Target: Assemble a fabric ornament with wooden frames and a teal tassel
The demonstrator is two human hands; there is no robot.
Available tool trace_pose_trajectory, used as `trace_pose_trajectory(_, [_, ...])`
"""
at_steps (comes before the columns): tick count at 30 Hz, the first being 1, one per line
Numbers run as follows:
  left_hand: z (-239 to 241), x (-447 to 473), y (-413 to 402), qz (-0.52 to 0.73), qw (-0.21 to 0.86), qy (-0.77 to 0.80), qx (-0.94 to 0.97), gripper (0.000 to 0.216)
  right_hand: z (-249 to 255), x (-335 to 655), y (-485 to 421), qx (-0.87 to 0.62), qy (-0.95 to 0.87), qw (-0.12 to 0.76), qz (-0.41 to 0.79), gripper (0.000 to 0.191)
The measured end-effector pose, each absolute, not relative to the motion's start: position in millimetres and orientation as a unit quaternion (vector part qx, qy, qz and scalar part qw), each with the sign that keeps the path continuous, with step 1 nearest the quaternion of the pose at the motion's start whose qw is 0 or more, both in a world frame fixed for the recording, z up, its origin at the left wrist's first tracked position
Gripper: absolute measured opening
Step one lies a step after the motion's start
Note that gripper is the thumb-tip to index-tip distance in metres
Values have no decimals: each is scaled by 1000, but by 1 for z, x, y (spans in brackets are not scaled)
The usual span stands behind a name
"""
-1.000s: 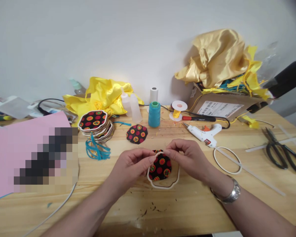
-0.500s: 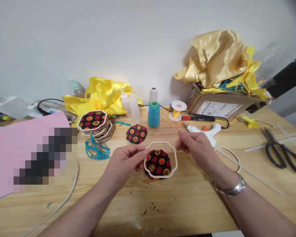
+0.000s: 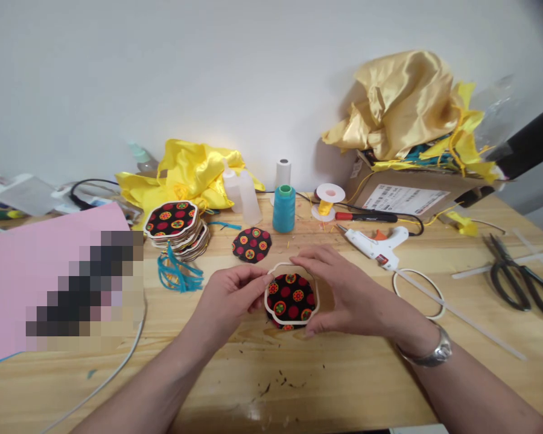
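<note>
My left hand point(image 3: 235, 292) pinches the left edge of a thin white frame point(image 3: 290, 322) with scalloped corners. On the frame's right side, my right hand point(image 3: 353, 289) spans it, thumb at the lower edge and fingers at the upper edge. Beneath the frame lie black fabric pieces point(image 3: 292, 296) with red and orange flower prints, seen through its opening. Another patterned fabric piece point(image 3: 252, 245) rests just beyond my hands. To the left is a stack of framed fabric pieces point(image 3: 171, 220), with a teal tassel point(image 3: 178, 274) in front of it.
A teal thread cone point(image 3: 284, 210), yellow thread spool point(image 3: 326, 208) and white glue gun point(image 3: 380, 244) stand or lie behind my hands. Black scissors point(image 3: 518, 280) and a white ring point(image 3: 442, 295) are right. Gold satin point(image 3: 407, 102) tops a cardboard box point(image 3: 398, 196); pink sheet point(image 3: 49, 241) left.
My right hand has moved left and down from beside the frame, changing from closed fingertips to a spread grip on the frame's right side. My left hand keeps its pinch.
</note>
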State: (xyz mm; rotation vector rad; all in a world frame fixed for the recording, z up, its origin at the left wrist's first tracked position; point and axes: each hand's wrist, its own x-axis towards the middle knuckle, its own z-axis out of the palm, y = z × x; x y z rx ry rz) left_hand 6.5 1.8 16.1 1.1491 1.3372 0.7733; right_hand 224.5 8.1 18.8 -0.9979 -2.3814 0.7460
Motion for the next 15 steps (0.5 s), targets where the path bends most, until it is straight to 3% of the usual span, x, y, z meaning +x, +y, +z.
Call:
trace_pose_trajectory(6, [18, 5, 4, 310, 551, 571, 523, 31, 25, 222, 9, -376, -866, 211, 252, 72])
trace_pose_trajectory(12, [19, -5, 8, 214, 325, 526, 756, 80, 22, 223, 9, -388, -873, 172, 241, 73])
trace_pose_trajectory(15, [14, -8, 6, 150, 277, 488, 814, 88, 21, 222, 9, -388, -875, 160, 242, 74])
